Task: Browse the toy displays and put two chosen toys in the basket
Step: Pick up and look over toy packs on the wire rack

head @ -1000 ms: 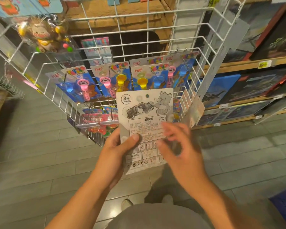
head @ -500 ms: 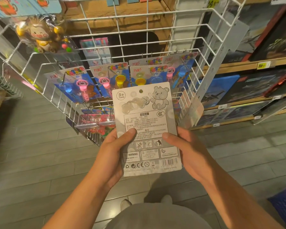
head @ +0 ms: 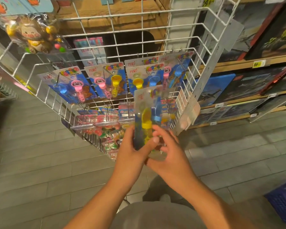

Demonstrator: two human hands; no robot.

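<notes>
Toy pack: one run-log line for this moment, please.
phase: inspecting | toy pack: front side toward camera, blurred | left hand: grips pack | right hand: at pack, grip unclear | basket: floor, right

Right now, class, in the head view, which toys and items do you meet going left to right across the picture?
Bear toy → pink-and-blue bubble wand card → pink-and-yellow bubble wand card → held bubble wand card → price tag → blue basket.
</notes>
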